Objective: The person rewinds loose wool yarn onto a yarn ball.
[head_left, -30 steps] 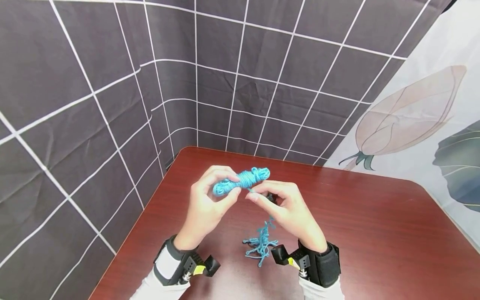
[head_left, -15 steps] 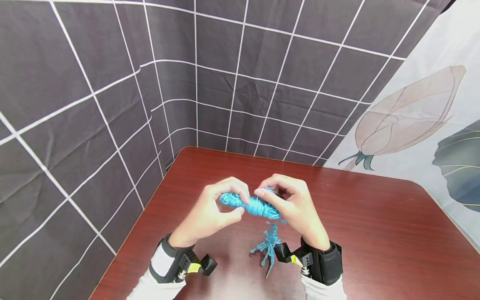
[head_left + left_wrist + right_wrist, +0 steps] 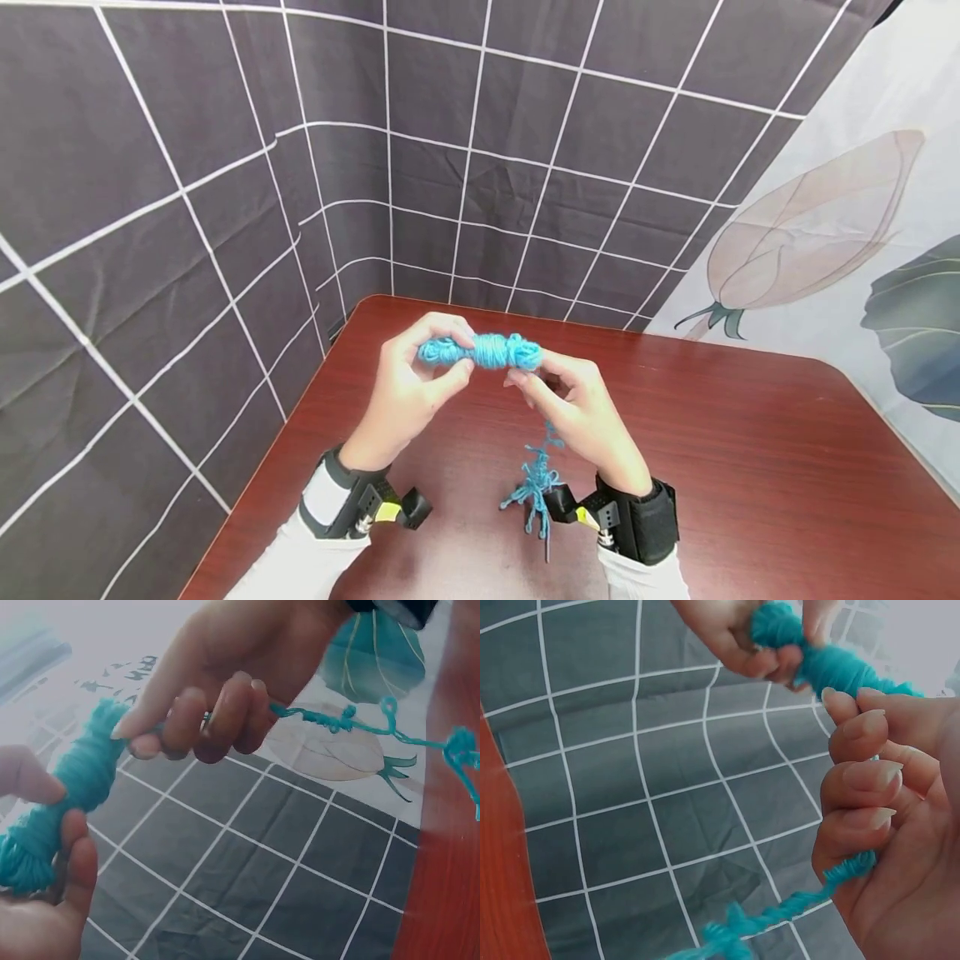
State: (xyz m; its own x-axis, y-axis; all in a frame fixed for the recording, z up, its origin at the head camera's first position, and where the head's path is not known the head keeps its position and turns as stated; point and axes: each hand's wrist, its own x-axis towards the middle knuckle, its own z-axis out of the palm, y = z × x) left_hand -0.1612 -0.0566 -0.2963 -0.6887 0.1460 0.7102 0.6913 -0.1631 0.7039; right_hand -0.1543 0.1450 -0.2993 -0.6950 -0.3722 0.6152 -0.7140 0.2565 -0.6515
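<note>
A wound bundle of turquoise cord point(image 3: 491, 351) is held above the table, lying nearly level in the head view. My left hand point(image 3: 405, 387) pinches it near its left end between thumb and fingers. At the other end my right hand point(image 3: 585, 408) curls round the loose cord, its thumb and index finger pinching close beside the windings. From below the right hand's fingers a twisted, knotted length of cord point(image 3: 780, 911) trails out. It hangs down to a tangled clump of cord point(image 3: 538, 483) over the table, partly behind the right wrist camera.
The reddish-brown table point(image 3: 750, 450) spreads beneath both hands. A dark grey cloth with white grid lines point(image 3: 517, 167) rises behind and at the left. At the right hangs a white cloth with a flower print point(image 3: 795, 242). Each wrist wears a camera on a strap point(image 3: 648, 521).
The cord bundle dipped and tilted toward the right hand, then came back up to nearly level. The right hand moved over its right end, then back beneath it. The hanging clump shifted slightly right.
</note>
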